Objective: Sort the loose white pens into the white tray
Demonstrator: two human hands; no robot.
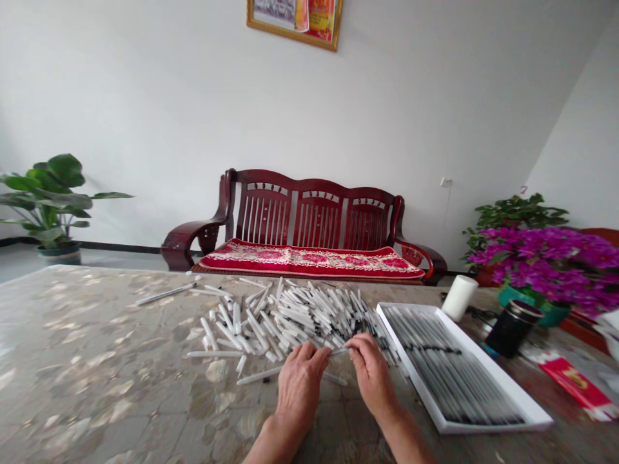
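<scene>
Both hands meet over the near side of the heap, a thin whitish pen (338,352) stretched between them. My left hand (300,383) pinches one end of it, fingers curled. The other end sits between the closed fingertips of my right hand (371,374). Beyond them spreads a loose heap of white and clear pen parts (309,312), some with dark tips. To the right lies a shallow white box (438,412), in which grey-looking pens (459,367) are laid side by side in rows.
A white roll (459,298), a black cup (513,328) and a red packet (575,385) stand or lie right of the box. Purple flowers (546,264) rise behind them. The table (120,399) has a patterned cover; a wooden bench (314,219) stands beyond it.
</scene>
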